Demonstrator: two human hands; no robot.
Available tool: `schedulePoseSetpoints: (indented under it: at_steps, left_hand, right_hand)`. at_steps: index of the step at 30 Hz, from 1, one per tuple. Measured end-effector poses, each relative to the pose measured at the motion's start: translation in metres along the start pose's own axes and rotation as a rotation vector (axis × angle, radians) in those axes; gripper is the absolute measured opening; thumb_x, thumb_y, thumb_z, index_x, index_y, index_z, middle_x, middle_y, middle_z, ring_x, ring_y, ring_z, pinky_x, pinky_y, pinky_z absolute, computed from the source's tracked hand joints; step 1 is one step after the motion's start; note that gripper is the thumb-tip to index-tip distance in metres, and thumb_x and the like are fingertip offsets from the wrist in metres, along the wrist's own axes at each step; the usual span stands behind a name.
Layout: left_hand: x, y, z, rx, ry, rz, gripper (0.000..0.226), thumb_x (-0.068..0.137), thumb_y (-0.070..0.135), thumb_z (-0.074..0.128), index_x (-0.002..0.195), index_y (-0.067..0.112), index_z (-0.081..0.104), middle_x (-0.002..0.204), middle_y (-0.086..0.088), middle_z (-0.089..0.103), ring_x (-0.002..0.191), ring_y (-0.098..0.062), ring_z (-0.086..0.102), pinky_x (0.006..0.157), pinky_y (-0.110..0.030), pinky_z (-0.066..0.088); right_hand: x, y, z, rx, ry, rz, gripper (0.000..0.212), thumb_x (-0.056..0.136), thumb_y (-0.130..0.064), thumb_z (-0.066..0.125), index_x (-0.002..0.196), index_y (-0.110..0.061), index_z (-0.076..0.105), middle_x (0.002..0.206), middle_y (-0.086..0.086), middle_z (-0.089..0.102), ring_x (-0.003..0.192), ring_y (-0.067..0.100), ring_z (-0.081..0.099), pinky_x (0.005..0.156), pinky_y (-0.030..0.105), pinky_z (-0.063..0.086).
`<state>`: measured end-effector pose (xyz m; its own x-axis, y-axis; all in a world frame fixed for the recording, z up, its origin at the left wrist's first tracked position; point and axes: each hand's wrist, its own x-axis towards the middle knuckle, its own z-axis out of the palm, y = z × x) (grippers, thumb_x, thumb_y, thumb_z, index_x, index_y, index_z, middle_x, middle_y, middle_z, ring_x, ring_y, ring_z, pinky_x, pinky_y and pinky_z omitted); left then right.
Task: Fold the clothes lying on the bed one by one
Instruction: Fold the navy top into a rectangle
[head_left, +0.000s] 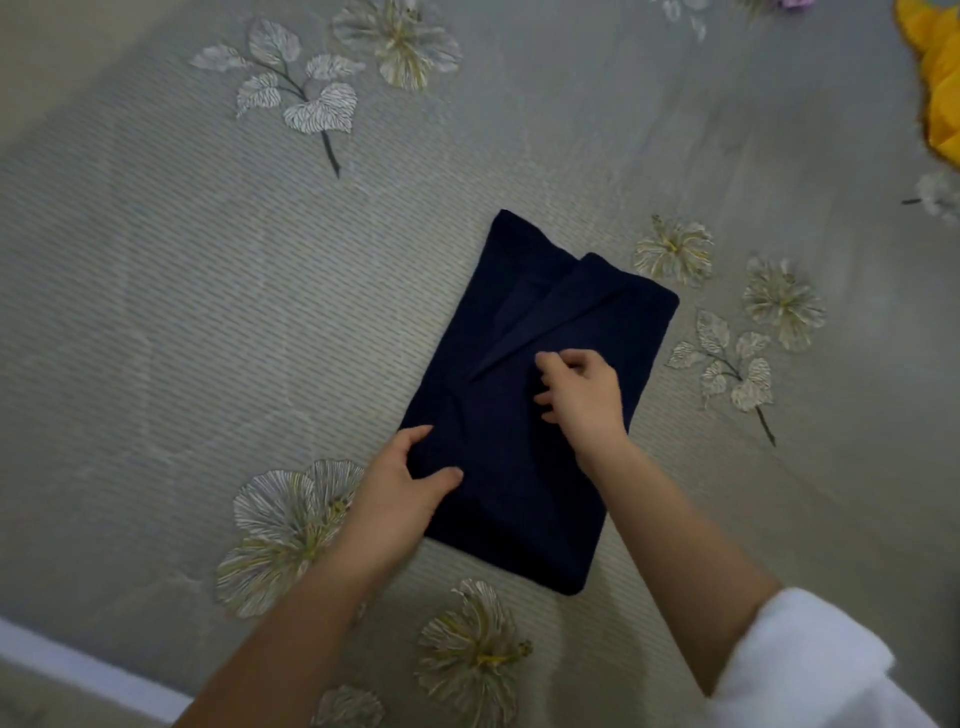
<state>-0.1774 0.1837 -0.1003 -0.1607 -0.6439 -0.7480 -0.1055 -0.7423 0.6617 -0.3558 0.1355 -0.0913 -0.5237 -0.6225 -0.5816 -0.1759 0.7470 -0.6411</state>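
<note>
- Our left hand (402, 488) grips the folded navy garment (519, 519) at its seven o'clock edge, mid-bed (208, 312).
- Our right hand (584, 397), fingers curled, seems to pinch its middle.
- Yellow clothes (935, 78) lie at two o'clock.

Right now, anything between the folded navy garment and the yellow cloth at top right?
Head view: only bare bedsheet between navy garment and yellow cloth, just printed flowers.

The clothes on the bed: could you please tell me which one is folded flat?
The navy garment at the centre, a flat rectangle; the yellow garment at the far right edge lies bunched.
</note>
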Motion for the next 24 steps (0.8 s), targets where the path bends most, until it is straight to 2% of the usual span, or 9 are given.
schedulePoseSetpoints:
  at_steps: [3, 7, 9, 11, 13, 16, 19, 21, 24]
  left_hand:
    - [0.004, -0.001, -0.004, 0.065, -0.01, 0.05, 0.044, 0.089, 0.007, 0.063, 0.129, 0.021, 0.05, 0.1, 0.018, 0.059, 0.088, 0.003, 0.06, 0.064, -0.008, 0.05]
    - [0.009, -0.002, -0.016, 0.129, -0.092, 0.046, 0.037, 0.088, 0.005, 0.063, 0.109, 0.034, 0.056, 0.112, 0.016, 0.061, 0.114, -0.009, 0.056, 0.098, -0.032, 0.049]
    - [0.009, 0.002, -0.022, 0.123, -0.132, 0.042, 0.037, 0.087, 0.002, 0.063, 0.103, 0.034, 0.058, 0.112, 0.012, 0.064, 0.115, -0.011, 0.057, 0.099, -0.033, 0.048]
    - [0.01, 0.005, -0.028, 0.063, -0.147, 0.026, 0.036, 0.086, -0.002, 0.062, 0.106, 0.028, 0.06, 0.111, 0.007, 0.066, 0.107, -0.01, 0.062, 0.093, -0.028, 0.052]
    - [0.01, 0.003, -0.034, 0.022, -0.146, 0.012, 0.037, 0.086, -0.005, 0.061, 0.111, 0.021, 0.062, 0.111, 0.003, 0.068, 0.103, -0.012, 0.064, 0.09, -0.029, 0.053]
    - [0.012, -0.004, -0.043, 0.037, -0.128, 0.017, 0.036, 0.085, -0.006, 0.061, 0.112, 0.019, 0.063, 0.111, 0.003, 0.068, 0.105, -0.013, 0.064, 0.093, -0.033, 0.052]
    - [0.012, -0.007, -0.047, 0.059, -0.104, 0.035, 0.036, 0.085, -0.006, 0.062, 0.109, 0.021, 0.063, 0.108, 0.007, 0.069, 0.102, -0.007, 0.064, 0.092, -0.026, 0.051]
    - [0.013, -0.013, -0.05, 0.149, -0.036, 0.061, 0.032, 0.085, 0.001, 0.066, 0.103, 0.027, 0.063, 0.101, 0.011, 0.069, 0.095, -0.001, 0.064, 0.086, -0.02, 0.05]
    - [0.007, -0.02, -0.052, 0.453, 0.182, 0.094, 0.023, 0.08, 0.027, 0.073, 0.097, 0.028, 0.057, 0.086, 0.009, 0.061, 0.076, -0.004, 0.058, 0.066, -0.019, 0.044]
  right_hand:
    - [0.027, -0.02, 0.002, 0.101, 0.088, 0.027, 0.064, 0.085, -0.038, 0.067, 0.135, -0.008, 0.04, 0.096, -0.002, 0.058, 0.089, 0.017, 0.062, 0.076, 0.034, 0.056]
    - [0.063, -0.054, 0.009, 0.301, 0.201, 0.071, 0.076, 0.081, -0.014, 0.071, 0.143, -0.009, 0.028, 0.112, 0.013, 0.059, 0.077, 0.015, 0.059, 0.05, 0.022, 0.049]
    - [0.073, -0.067, 0.012, 0.237, 0.238, -0.032, 0.074, 0.079, -0.005, 0.067, 0.142, -0.013, 0.029, 0.114, 0.014, 0.058, 0.081, 0.017, 0.059, 0.058, 0.023, 0.051]
    - [0.076, -0.081, 0.018, 0.078, 0.203, -0.195, 0.072, 0.08, -0.004, 0.065, 0.142, -0.017, 0.032, 0.102, 0.004, 0.056, 0.081, 0.012, 0.056, 0.07, 0.025, 0.053]
    - [0.078, -0.092, 0.025, -0.054, 0.092, -0.307, 0.068, 0.081, -0.001, 0.064, 0.14, -0.017, 0.035, 0.087, -0.003, 0.05, 0.077, 0.009, 0.054, 0.076, 0.027, 0.055]
    - [0.081, -0.097, 0.035, -0.125, -0.086, -0.305, 0.071, 0.082, 0.002, 0.064, 0.144, -0.014, 0.032, 0.083, -0.003, 0.054, 0.082, 0.011, 0.058, 0.083, 0.031, 0.055]
    - [0.084, -0.092, 0.037, -0.162, -0.251, -0.293, 0.076, 0.085, -0.002, 0.064, 0.149, -0.013, 0.025, 0.098, -0.004, 0.066, 0.096, 0.007, 0.062, 0.089, 0.026, 0.051]
    - [0.087, -0.088, 0.033, -0.225, -0.289, -0.316, 0.067, 0.087, -0.002, 0.061, 0.147, -0.013, 0.032, 0.113, -0.002, 0.065, 0.104, 0.007, 0.06, 0.092, 0.026, 0.05]
    - [0.098, -0.085, 0.021, -0.399, -0.072, -0.43, 0.061, 0.082, 0.005, 0.054, 0.14, -0.012, 0.044, 0.124, 0.0, 0.056, 0.112, 0.012, 0.053, 0.1, 0.028, 0.045]
